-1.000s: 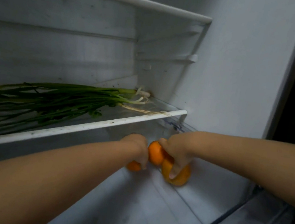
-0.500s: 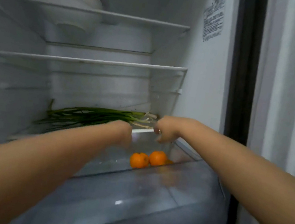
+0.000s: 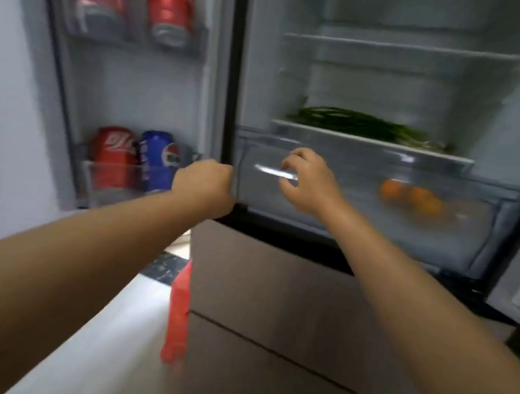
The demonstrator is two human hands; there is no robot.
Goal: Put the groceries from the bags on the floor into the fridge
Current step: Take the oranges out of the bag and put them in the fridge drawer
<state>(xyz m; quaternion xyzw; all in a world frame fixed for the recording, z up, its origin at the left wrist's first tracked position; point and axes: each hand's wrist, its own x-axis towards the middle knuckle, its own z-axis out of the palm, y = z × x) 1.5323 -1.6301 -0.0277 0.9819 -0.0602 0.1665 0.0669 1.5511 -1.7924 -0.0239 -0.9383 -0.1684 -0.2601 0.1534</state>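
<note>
Both bare forearms reach forward. Left hand (image 3: 204, 185): knuckles up, grip curled tight, holding nothing visible. Right hand (image 3: 308, 181): grip loosely curled and spread before the drawer (image 3: 364, 205), empty; contact unclear. Drawer is clear plastic, round oranges (image 3: 410, 196) blurred inside at right. Above, long green onions (image 3: 362, 124) lie on a shelf (image 3: 373, 142). Cylindrical cans (image 3: 133, 159) stand in the door.

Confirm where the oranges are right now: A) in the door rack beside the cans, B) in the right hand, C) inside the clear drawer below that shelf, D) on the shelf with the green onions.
C: the oranges show through the clear drawer front, under the green onions.
</note>
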